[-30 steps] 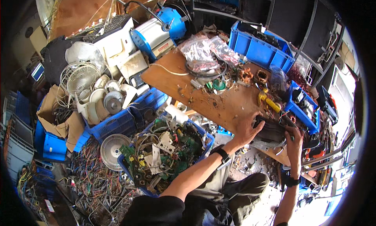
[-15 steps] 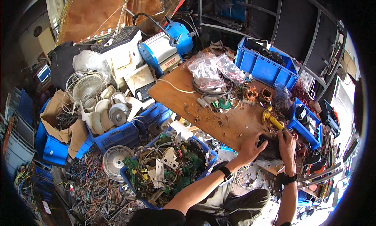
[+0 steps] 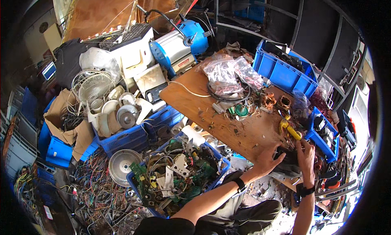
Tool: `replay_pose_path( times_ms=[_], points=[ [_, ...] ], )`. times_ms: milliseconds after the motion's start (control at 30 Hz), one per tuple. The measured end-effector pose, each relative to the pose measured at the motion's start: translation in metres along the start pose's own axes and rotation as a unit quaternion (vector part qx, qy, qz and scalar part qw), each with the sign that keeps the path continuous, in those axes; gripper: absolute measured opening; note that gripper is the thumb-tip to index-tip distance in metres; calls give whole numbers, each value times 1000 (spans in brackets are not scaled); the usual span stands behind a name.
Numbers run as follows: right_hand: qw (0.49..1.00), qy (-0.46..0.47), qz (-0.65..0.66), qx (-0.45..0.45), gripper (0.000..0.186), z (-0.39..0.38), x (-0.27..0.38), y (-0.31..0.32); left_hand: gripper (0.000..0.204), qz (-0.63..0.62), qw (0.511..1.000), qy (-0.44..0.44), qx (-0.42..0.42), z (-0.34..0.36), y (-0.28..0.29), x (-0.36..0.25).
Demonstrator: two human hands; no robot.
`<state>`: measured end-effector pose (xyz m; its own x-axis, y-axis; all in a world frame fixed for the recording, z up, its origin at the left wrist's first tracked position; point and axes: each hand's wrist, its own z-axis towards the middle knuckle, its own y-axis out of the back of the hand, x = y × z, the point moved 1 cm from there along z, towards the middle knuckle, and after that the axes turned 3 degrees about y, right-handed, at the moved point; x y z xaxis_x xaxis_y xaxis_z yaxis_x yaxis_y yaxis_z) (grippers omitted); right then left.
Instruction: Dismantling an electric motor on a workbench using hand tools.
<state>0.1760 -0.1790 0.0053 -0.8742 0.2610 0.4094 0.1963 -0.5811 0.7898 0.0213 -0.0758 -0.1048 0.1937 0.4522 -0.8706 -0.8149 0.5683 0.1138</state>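
Note:
At the near right corner of the brown tabletop point(image 3: 195, 108), a dark object point(image 3: 290, 158) lies between my two hands; its kind is hard to make out. My left hand point(image 3: 266, 161) grips its left side, thumb and fingers curled. On its other side my right hand point(image 3: 305, 158) bends its fingers down against it, the fingertips partly hidden. Just beyond the hands rests a yellow-handled tool point(image 3: 291, 131), its handle end close to my right fingertips. Copper coils point(image 3: 269, 101) and a green round part point(image 3: 241, 110) sit farther back among scraps.
Clear plastic bags point(image 3: 224, 74) lie at the table's back, before a large blue crate point(image 3: 285, 68). A small blue bin point(image 3: 324, 135) stands right of my hands. Below left, a blue bin holds circuit boards point(image 3: 175, 169); fan parts point(image 3: 126, 116) and tangled wires point(image 3: 97, 194) fill the left.
The whole view has shifted, so the scene sits farther right in the picture. Both hands stay at the dark object, with only slight changes in the fingers.

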Motion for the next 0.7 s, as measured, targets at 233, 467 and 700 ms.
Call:
replay_pose_path(
  times_ms=[233, 467, 700],
  points=[
    [1000, 12, 15, 2, 28, -2, -2, -5, 58, -65, 997, 19, 25, -2, 2, -6],
    [999, -20, -22, 34, 30, -5, 0, -3, 58, -69, 997, 17, 29, -1, -2, -2],
    [999, -18, -25, 31, 35, -3, -5, -5, 59, -74, 993, 68, 57, -1, 2, -7]
  ],
)
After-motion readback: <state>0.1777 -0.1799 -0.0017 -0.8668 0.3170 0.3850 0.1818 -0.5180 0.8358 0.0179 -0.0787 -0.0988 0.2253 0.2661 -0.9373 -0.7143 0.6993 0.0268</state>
